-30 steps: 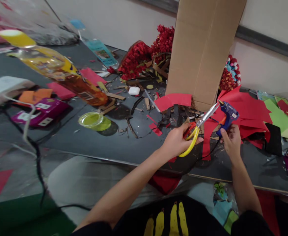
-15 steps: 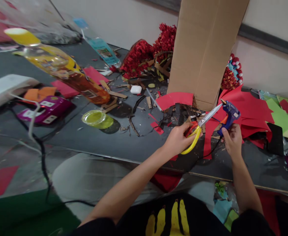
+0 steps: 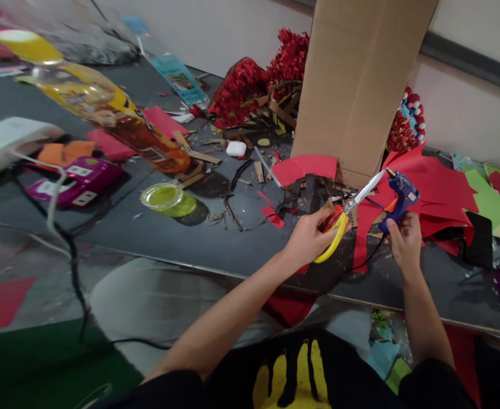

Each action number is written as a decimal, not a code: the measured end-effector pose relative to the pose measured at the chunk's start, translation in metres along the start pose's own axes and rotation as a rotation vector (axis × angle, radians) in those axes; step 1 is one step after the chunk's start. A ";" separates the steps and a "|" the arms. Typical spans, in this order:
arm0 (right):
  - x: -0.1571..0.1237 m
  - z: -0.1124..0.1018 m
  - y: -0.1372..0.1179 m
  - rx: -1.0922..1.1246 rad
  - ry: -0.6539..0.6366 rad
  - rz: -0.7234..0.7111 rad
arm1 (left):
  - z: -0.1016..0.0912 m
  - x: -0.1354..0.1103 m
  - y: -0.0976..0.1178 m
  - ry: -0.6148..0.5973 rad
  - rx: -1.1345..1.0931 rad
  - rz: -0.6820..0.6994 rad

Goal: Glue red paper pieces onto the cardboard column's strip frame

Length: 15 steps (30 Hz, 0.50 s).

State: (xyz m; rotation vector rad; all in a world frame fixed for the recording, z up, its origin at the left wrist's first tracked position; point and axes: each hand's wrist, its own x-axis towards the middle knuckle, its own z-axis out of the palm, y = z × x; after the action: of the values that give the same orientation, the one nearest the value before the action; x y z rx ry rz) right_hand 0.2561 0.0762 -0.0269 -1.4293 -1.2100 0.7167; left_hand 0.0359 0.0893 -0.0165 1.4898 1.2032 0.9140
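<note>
My left hand (image 3: 312,234) is closed around a pair of scissors (image 3: 338,238) with yellow handles. Their closed blades point up and right, the tip close to the nozzle of a blue glue gun (image 3: 403,193); whether they touch I cannot tell. Something small and red-orange (image 3: 332,218) shows at my left fingers. The glue gun has an orange trigger, and my right hand (image 3: 404,238) grips its lower handle, from which a black cord runs. Beneath the hands lie red paper (image 3: 361,238) and a scrap of cardboard (image 3: 352,218).
A tall cardboard piece (image 3: 356,85) stands behind the hands. On the left are a leaning drink bottle (image 3: 117,116), a shallow yellow-green cup (image 3: 165,199) and a purple power strip (image 3: 83,179). A black phone-like slab (image 3: 478,241) lies right. Paper and twig scraps litter the table.
The camera view has shifted slightly. Both hands keep hold of the scissors and the glue gun, in nearly the same place; printed cardboard now shows more between them.
</note>
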 end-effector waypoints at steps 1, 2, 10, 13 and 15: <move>0.000 0.000 0.000 -0.001 0.000 0.000 | 0.000 0.000 0.000 0.001 -0.012 -0.003; 0.000 0.000 0.000 -0.001 0.000 0.000 | 0.000 0.000 0.000 0.005 -0.019 -0.005; 0.001 0.000 0.000 -0.021 0.002 0.002 | -0.001 0.000 -0.003 0.029 -0.008 -0.031; 0.001 -0.001 -0.001 -0.033 0.003 0.001 | -0.001 0.000 -0.004 0.040 -0.038 -0.043; 0.001 0.000 -0.001 -0.042 0.004 0.001 | -0.002 0.001 -0.004 0.051 -0.047 -0.054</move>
State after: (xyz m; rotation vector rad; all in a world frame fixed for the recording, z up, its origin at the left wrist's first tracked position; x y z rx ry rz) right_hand 0.2563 0.0770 -0.0260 -1.4649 -1.2282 0.6924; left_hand 0.0331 0.0905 -0.0202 1.3981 1.2450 0.9424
